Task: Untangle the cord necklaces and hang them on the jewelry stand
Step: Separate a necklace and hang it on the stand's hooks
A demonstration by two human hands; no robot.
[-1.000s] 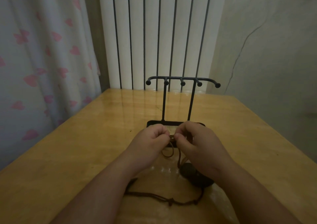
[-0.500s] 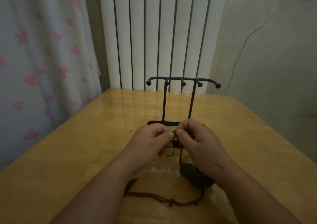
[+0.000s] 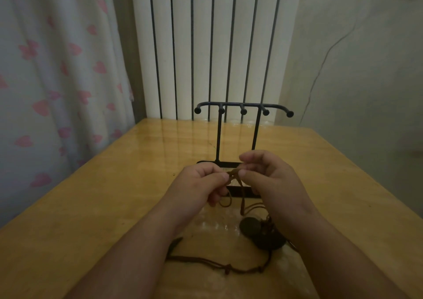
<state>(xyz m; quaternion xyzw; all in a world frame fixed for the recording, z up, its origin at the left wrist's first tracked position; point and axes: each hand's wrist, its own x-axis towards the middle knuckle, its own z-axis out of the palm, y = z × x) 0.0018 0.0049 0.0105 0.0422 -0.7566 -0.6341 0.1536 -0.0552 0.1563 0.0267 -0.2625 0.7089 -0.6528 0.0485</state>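
Head view: thin brown cords (image 3: 233,177), knotted together, pinched from both sides in front of the stand's base, lifted off the wood. Left hand (image 3: 201,182) clamped on the tangle with thumb and forefinger, other fingers curled under. Right hand (image 3: 267,179) pinching the same knot from the other side, upper fingers loosely bent above it. Below the knot, strands hanging in loops and running down to two dark round pendants (image 3: 251,226). Both pendants flat on the table (image 3: 103,207), touching or overlapping, partly hidden by the right wrist. Nearer the camera, another stretch of dark cord with small knots, slack on the wood between the forearms. Black wire stand (image 3: 243,104) upright just behind the hands: flat base, two posts, curved top bar with five ball-tipped pegs. Behind the table, white ribbed radiator (image 3: 206,46). At left, pale curtain (image 3: 57,69) with pink hearts.
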